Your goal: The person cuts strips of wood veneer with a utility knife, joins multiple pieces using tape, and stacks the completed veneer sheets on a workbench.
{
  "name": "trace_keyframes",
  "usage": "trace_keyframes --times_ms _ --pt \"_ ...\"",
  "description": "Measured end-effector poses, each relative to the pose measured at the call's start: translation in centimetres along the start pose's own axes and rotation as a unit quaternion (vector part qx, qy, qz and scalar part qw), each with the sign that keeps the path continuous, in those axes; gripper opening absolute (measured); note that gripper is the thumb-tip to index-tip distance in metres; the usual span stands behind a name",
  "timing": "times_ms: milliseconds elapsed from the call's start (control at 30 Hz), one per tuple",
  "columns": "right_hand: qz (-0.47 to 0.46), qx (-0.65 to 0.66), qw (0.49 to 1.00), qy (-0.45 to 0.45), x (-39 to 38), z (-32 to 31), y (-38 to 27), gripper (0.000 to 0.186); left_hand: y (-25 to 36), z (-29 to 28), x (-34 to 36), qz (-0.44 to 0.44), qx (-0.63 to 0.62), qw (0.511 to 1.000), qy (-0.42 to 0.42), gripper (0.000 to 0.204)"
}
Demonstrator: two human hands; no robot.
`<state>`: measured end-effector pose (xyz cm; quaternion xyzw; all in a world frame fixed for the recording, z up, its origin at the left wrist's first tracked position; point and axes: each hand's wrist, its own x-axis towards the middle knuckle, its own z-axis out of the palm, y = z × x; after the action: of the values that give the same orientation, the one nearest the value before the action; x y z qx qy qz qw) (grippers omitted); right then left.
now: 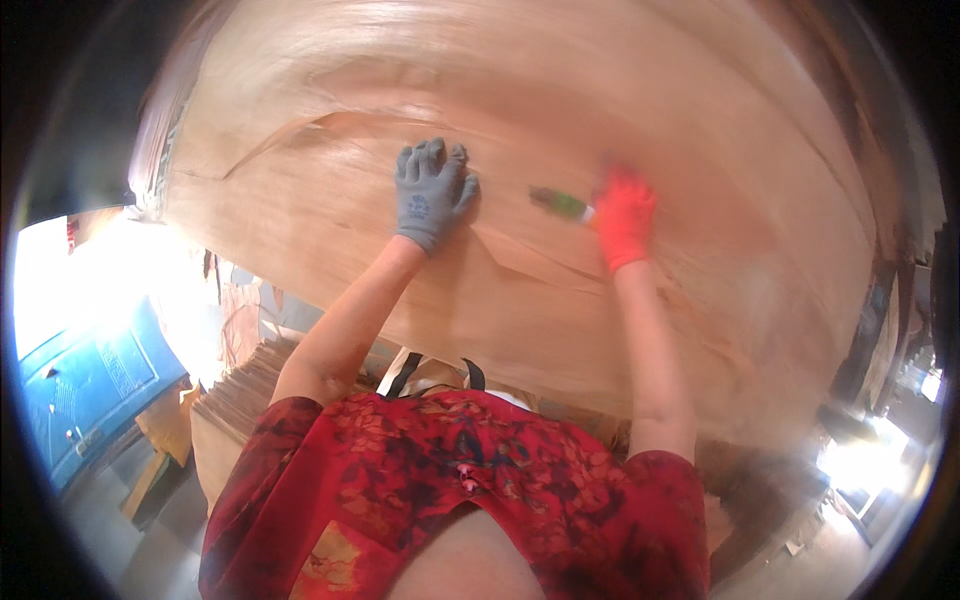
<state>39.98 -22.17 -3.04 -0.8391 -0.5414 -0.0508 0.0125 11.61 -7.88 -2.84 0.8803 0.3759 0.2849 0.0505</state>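
Observation:
A wide sheet of thin light-brown wood veneer (540,310) lies in front of me, with wrinkles and raised, torn-looking edges across it. My left hand (430,195), in a grey glove, presses flat on the sheet with its fingers slightly spread; it holds nothing. In a red-orange glove, my right hand (626,218) is closed over the sheet to the right, smeared by motion. A short tool with a green handle (562,204) sticks out of it toward the left. Its dark end is too blurred to tell its kind.
Stacked veneer sheets (250,385) with rough edges stand below the sheet at the left. Farther left are a blue panel (100,385) and a bright opening. More dark, ragged stacked edges (880,320) show at the right, beside a bright patch of floor.

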Motion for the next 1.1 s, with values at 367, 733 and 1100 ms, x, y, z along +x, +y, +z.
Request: trace_keyframes --times_ms 367,733,1100 --pt "0.025 0.006 0.999 -0.025 0.2 0.2 -0.1 0.059 -0.3 0.6 -0.5 -0.011 -0.011 1.000 -0.004 0.045" --pt "0.057 0.087 0.994 0.036 -0.1 1.5 -0.5 0.043 0.4 0.0 -0.4 -0.018 -0.004 0.999 -0.028 0.043" --pt "0.080 0.251 0.952 0.155 -6.3 0.0 7.0 0.051 -0.3 0.0 0.1 -0.036 -0.016 0.998 -0.053 0.032"
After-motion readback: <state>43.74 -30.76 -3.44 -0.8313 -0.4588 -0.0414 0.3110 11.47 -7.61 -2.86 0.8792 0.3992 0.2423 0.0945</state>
